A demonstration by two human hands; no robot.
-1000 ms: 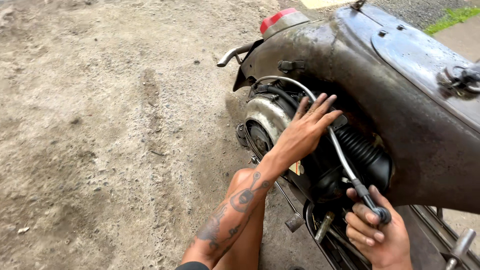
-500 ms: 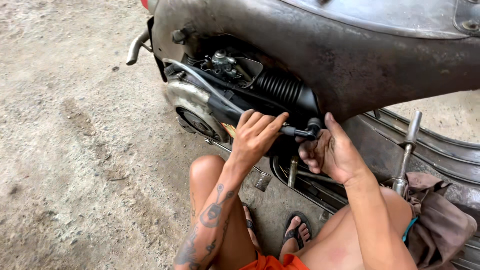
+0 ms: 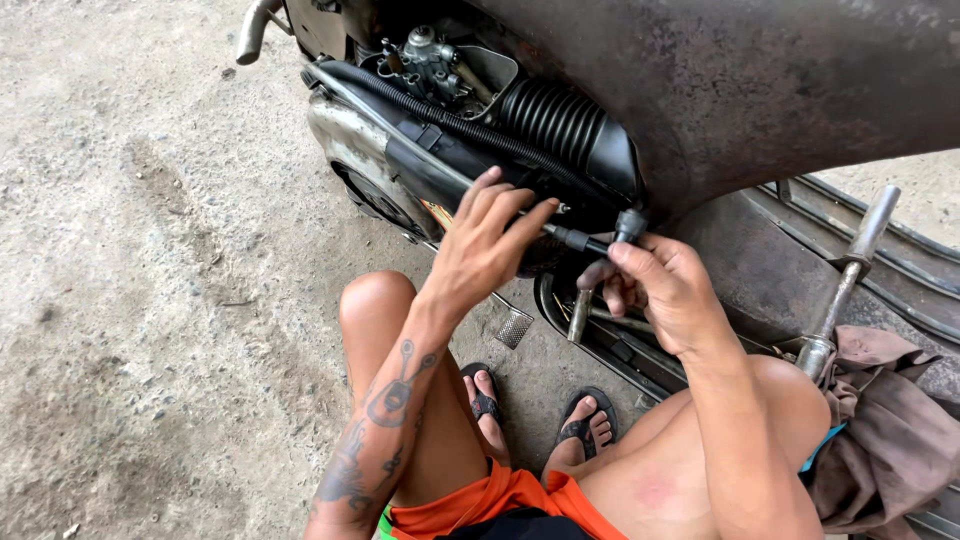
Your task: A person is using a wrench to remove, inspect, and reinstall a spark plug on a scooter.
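Spark plug lead [image 3: 575, 239], thin black, lies between both hands under scooter's rusty side panel [image 3: 780, 90], long axis running left-right. Head view: left hand [image 3: 480, 250] rests fingers spread over lead's left stretch, loosely draped, not clamped. Right hand [image 3: 665, 290] pinches elbow-shaped plug cap [image 3: 628, 225] at lead's right end, thumb and forefinger pressed together. Right hand nearer cap. Ribbed black bellows [image 3: 560, 120] just beyond. Kickstart lever [image 3: 850, 270] far right, well apart.

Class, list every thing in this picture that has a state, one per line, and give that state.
Left hand: fingers spread, resting on the black cable.
Right hand: pinching the black cable end.
Rusty scooter body: side open, engine exposed.
Black ribbed rubber hose: attached.
Brown cloth: crumpled beside the knee.
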